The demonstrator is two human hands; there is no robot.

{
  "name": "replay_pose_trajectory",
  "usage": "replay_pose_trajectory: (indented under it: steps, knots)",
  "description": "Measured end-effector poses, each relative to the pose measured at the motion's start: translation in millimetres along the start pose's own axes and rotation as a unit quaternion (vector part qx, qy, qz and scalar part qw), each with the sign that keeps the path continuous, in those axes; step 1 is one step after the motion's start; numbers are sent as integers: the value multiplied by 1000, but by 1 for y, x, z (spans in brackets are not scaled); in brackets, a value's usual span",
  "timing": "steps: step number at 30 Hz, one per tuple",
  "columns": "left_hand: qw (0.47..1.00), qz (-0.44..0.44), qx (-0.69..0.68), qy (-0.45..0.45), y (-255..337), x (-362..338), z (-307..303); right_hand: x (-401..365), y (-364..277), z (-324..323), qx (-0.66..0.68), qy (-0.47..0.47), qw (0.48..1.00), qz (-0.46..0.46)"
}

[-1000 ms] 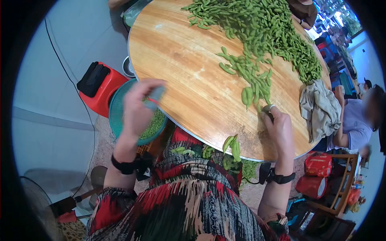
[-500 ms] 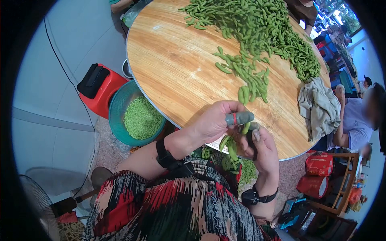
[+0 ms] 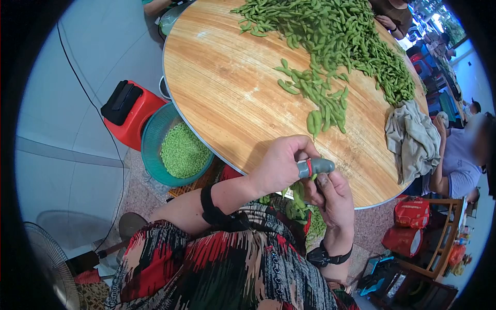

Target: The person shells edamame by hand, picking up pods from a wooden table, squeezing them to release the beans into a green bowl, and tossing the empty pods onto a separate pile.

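Observation:
My left hand [image 3: 281,165] and my right hand [image 3: 333,194] meet at the near edge of the round wooden table [image 3: 232,98]. Both pinch one green soybean pod [image 3: 298,190] between them. A grey finger guard [image 3: 316,166] with a red band sits on my left thumb. A big heap of green pods [image 3: 341,46] covers the far half of the table, with a smaller cluster [image 3: 323,106] just beyond my hands. More pods lie in my lap [image 3: 297,209].
A teal basin [image 3: 151,139] with shelled green beans [image 3: 181,151] stands on the floor left of the table, beside a red stool [image 3: 126,111]. A grey cloth [image 3: 413,139] lies on the table's right edge. A seated person [image 3: 460,160] is at the right. A fan [image 3: 49,263] stands lower left.
My left hand came from over the teal basin to the table's near edge. My right hand left the pod cluster and drew back; both now hold one pod.

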State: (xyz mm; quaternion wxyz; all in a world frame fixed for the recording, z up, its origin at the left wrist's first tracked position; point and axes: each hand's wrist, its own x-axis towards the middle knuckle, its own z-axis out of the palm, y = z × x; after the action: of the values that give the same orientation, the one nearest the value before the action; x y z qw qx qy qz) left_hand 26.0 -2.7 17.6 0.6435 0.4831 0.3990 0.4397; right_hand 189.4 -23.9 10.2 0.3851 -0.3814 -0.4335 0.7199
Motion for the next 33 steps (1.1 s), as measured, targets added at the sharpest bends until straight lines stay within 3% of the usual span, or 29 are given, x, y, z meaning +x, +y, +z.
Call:
replay_pose_trajectory:
  steps: [1, 3, 9, 12, 13, 14, 15, 16, 17, 18, 20, 22, 24, 27, 29, 30, 31, 33]
  knots:
    - [1000, 0, -1, 1, -8, 3, 0, -2, 0, -1, 18, -4, 1000, 6]
    - [958, -18, -269, -101, -25, 10, -2, -4, -2, 1, 35, -9, 999, 14]
    - [901, -88, -400, -141, -32, 16, -8, -3, -12, 3, 96, -24, 992, 79]
    - [916, -98, -372, -117, -24, 21, -11, 5, -10, 0, 73, -1, 995, 70]
    - [915, -95, -373, -118, -25, 23, -9, 9, -10, -1, -33, 28, 998, 35]
    - [964, -54, -247, -88, -26, 24, -6, 12, -9, -3, -138, 58, 989, -2]
    - [992, -10, -116, -55, -25, 26, -4, 15, -4, -6, -142, 56, 988, -4]
    - [999, -2, -11, -41, -23, 26, -7, 20, 1, -10, -255, 87, 960, -75]
    - [999, 4, -12, -41, -20, 27, -8, 23, 3, -12, -364, 115, 913, -146]
    - [1000, -10, -7, -24, -16, 27, -10, 24, -2, -11, -381, 127, 908, -122]
    - [1000, -19, -4, -6, -15, 29, -10, 32, 0, -16, -331, 127, 927, -124]
    - [997, 46, -67, -8, -25, 33, -11, 37, 1, -20, -280, 126, 944, -124]
    - [996, 40, -84, -12, -29, 36, -13, 40, -2, -22, -95, 111, 989, -25]
    - [990, 15, -142, -10, -37, 40, -13, 38, -7, -15, -1, 109, 994, 13]
    - [983, -2, -182, -3, -39, 39, -7, 43, 6, -3, -223, 193, 950, -103]
    - [992, 2, -123, 19, -37, 36, -2, 45, 13, 0, -390, 209, 868, -226]
    - [997, 5, -64, 40, -36, 34, 0, 42, 11, 6, -444, 211, 846, -207]
    - [996, 8, -80, 32, -35, 34, -2, 41, 8, -3, -423, 164, 876, -166]
